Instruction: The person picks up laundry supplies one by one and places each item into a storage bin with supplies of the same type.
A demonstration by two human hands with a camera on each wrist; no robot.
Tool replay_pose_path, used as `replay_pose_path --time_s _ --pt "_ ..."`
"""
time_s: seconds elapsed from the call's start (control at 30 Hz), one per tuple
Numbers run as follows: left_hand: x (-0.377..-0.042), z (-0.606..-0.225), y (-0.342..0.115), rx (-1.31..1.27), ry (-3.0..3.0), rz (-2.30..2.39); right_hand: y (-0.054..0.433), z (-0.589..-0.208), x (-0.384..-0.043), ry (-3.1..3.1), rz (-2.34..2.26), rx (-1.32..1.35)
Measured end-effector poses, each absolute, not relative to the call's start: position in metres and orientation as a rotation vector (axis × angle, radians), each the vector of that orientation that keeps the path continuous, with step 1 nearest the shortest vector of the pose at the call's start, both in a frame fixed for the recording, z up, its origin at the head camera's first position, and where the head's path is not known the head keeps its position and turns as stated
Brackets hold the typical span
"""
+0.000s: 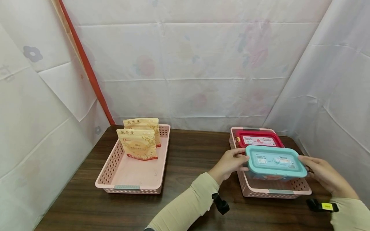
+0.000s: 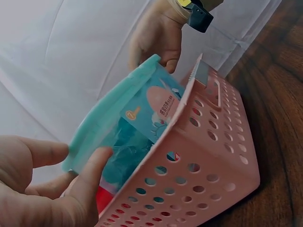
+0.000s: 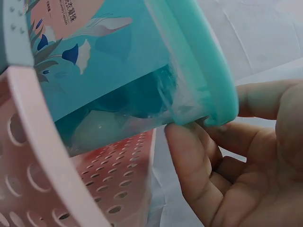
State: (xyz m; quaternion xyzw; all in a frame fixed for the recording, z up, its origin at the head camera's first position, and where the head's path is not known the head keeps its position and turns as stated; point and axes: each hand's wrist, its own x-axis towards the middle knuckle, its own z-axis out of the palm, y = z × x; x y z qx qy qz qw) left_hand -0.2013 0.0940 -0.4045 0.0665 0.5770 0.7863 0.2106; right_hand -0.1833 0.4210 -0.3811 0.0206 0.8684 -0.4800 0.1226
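A clear box of laundry capsules with a teal lid (image 1: pixel 276 160) is held level in the right-hand pink basket (image 1: pixel 245 189), partly above its rim. My left hand (image 1: pixel 229 163) pinches the lid's left end between thumb and fingers. At the other end, my right hand (image 1: pixel 325 173) grips the lid's edge, with its thumb and fingers (image 3: pixel 189 161) at the corner. Behind the teal box, a second box with a red lid (image 1: pixel 274 135) sits in the same basket. The teal box's underside is hidden in the head view.
To the left on the dark wooden table (image 1: pixel 196 144) stands another pink basket (image 1: pixel 164 154). Two yellow pouches, a front one (image 1: pixel 138 146) and one behind it (image 1: pixel 154 123), stand upright in it. White patterned cloth (image 1: pixel 185 64) encloses the table's back and sides.
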Motion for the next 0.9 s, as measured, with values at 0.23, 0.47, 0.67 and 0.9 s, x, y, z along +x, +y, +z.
replay_pose_path --time_s 0.23,0.47,0.67,0.9 --pt "-0.201 -0.412 0.096 0.155 1.634 2.176 0.420 -0.386 -0.184 2.529 -1.395 0.079" --pt "-0.199 -0.415 0.098 0.144 1.689 2.154 0.418 -0.391 -0.184 2.545 -1.341 0.095" --pt "-0.197 -0.416 0.100 0.154 1.742 2.128 0.418 -0.392 -0.183 2.547 -1.288 0.099" --pt "-0.196 -0.416 0.101 0.187 1.828 2.074 0.418 -0.392 -0.186 2.572 -1.225 0.119"
